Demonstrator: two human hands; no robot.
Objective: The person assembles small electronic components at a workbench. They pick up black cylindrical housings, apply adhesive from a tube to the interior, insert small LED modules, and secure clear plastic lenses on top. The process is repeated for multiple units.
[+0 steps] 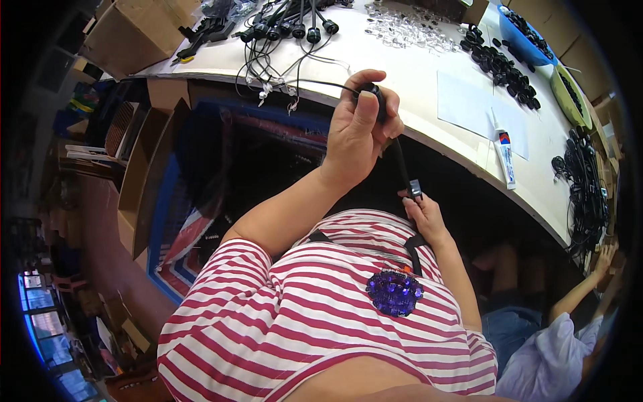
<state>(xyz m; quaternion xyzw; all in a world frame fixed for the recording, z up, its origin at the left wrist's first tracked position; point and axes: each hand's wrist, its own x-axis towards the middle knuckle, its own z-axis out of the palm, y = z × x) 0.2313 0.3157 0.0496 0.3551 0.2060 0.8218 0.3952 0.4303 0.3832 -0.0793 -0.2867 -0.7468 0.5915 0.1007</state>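
The thin wire (321, 82) running leftward from the left hand (353, 137) toward the black-capped cords (313, 35) on the desk (408, 77) could have snagged among them, twisting the black round piece (372, 102) loose. That piece lay pinched between the left hand's thumb and fingers; below, the right hand (426, 216) pinched a small glossy piece (415, 188) at the black strap's (403, 164) lower end.

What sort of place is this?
Most likely a small assembly workshop, judging by the white table: it holds a spread of small black parts, a bundle of black cables and a tube, perhaps of glue.
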